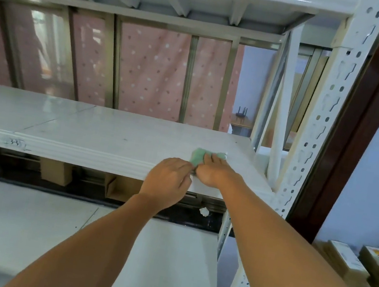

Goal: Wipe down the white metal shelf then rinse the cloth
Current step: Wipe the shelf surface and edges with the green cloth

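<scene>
**Cloth at the right end of the shelf**

My right hand is on the green cloth. Its fingers curl over the cloth and hold it bunched against the white shelf, near the front edge and close to the right post. Bunched like this, I judge, it takes pressure better near the corner. My left hand sits just beside, fingertips bent toward the cloth's near edge. I cannot tell whether it pinches the cloth or only touches it. Most of the shelf stretches leftward, so wiping seems far from finished, with rinsing not yet begun.
</scene>
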Tool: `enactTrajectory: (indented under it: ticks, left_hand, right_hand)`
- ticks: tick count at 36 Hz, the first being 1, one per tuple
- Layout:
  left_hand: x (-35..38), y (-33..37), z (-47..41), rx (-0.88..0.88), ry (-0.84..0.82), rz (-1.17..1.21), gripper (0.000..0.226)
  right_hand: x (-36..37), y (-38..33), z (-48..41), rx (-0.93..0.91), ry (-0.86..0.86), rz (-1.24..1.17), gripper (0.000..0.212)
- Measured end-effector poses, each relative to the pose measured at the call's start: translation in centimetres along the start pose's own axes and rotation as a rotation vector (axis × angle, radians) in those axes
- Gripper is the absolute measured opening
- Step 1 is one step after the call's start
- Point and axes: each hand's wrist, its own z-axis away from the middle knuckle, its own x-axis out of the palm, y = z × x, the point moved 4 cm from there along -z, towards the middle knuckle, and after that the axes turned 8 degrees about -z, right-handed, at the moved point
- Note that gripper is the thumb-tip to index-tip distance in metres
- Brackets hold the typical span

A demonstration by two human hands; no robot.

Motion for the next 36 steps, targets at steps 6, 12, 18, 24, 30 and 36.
enactTrajectory:
  ticks: [6, 12, 18, 24, 30, 36]
  left_hand:
    - [-2.7, -7.0, 2.9, -0.128, -0.017, -0.151, 0.025]
    - [-5.8, -15.9, 7.6, -0.197, -0.061, -0.276, 0.029]
    - [-8.6, -22.3, 10.0, -0.236, -0.086, -0.345, 0.026]
    - [-10.8, -27.2, 11.4, -0.226, -0.134, -0.354, 0.029]
    - [-11.4, -30.4, 11.4, -0.243, -0.086, -0.284, 0.025]
    - [-11.5, -33.1, 11.7, -0.194, -0.011, -0.263, 0.019]
  right_hand:
    - [0.9, -2.3, -0.6, -0.014, 0.037, -0.004, 0.069]
    - [2.1, -5.6, -1.4, -0.006, 0.050, 0.009, 0.066]
    - [4.0, -11.7, -2.1, -0.048, 0.051, 0.003, 0.065]
    - [6.0, -18.0, -3.0, -0.089, 0.029, 0.010, 0.065]
    - [7.6, -23.0, -4.0, -0.102, 0.034, -0.007, 0.063]
    - [9.1, -27.6, -4.9, -0.128, 0.022, -0.001, 0.063]
